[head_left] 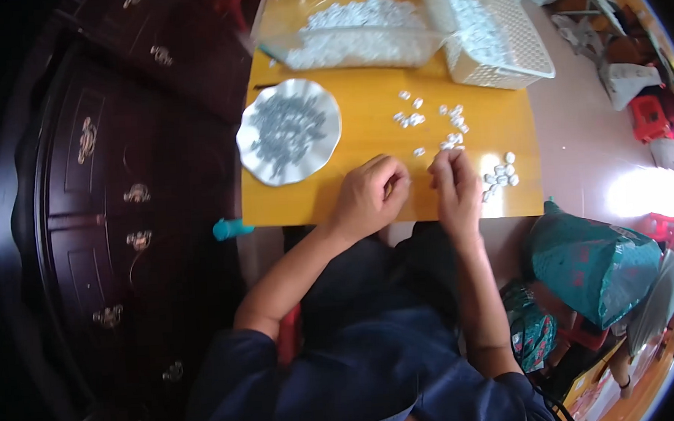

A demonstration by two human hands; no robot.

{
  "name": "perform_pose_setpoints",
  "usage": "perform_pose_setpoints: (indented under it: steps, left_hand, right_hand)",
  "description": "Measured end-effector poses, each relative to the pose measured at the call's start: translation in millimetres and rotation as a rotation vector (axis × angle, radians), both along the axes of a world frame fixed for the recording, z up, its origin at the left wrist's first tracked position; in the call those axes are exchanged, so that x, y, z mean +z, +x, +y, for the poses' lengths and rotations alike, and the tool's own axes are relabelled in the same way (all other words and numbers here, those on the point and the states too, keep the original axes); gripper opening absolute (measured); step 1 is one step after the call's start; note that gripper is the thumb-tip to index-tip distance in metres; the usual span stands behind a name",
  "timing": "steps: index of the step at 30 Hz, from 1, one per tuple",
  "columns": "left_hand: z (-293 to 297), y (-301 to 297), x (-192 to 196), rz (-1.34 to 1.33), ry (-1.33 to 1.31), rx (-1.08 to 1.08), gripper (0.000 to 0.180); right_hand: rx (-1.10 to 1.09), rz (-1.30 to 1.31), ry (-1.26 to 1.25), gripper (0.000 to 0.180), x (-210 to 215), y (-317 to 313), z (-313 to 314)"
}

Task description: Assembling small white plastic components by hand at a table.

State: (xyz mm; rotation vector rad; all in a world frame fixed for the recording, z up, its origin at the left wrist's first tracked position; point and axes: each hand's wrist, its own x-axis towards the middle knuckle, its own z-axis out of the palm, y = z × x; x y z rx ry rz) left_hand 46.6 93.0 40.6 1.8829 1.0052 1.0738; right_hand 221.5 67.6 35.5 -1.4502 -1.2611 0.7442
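My left hand [367, 197] hovers over the near edge of a yellow table [361, 95], its fingers curled in toward the thumb. Whatever those fingers hold is hidden or too small to name. To its right, my right hand [459, 196] has its fingers drawn together, the tips beside a small cluster of white pieces [452, 140]; I cannot make out what is between them. More small white pieces [501, 177] lie to the right of that hand. At the left sits a white wavy-rimmed plate [252, 163] heaped with small grey pieces [287, 129].
Along the table's far side stand a clear plastic bin [427, 46] and a white perforated basket [490, 75], both with many white pieces. Dark drawers [83, 170] flank the left. A teal bag [583, 255] stands at the right, with another person's arm [622, 367] beyond.
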Motion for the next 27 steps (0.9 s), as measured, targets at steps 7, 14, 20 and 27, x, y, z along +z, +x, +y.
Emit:
perform_pose_setpoints:
  steps: [7, 14, 20, 27]
  left_hand:
    - [-27, -27, -18, 0.205, -0.005, -0.146, 0.009]
    - [-53, -36, 86, -0.163, -0.126, -0.952, 0.009]
    - [-65, -29, 47, 0.132, -0.076, -0.727, 0.007]
    - [-68, -41, 7, 0.102, -0.24, -0.633, 0.009]
  right_hand:
    - [0.243, -0.358, 0.039, 0.01, -2, -57, 47]
    - [0.426, -0.47, 0.153, 0.011, 7, -104, 77]
    - [0.383, -0.624, 0.21, 0.007, -9, -124, 83]
    - [0.16, -0.5, 0.207, 0.006, -7, -48, 46]
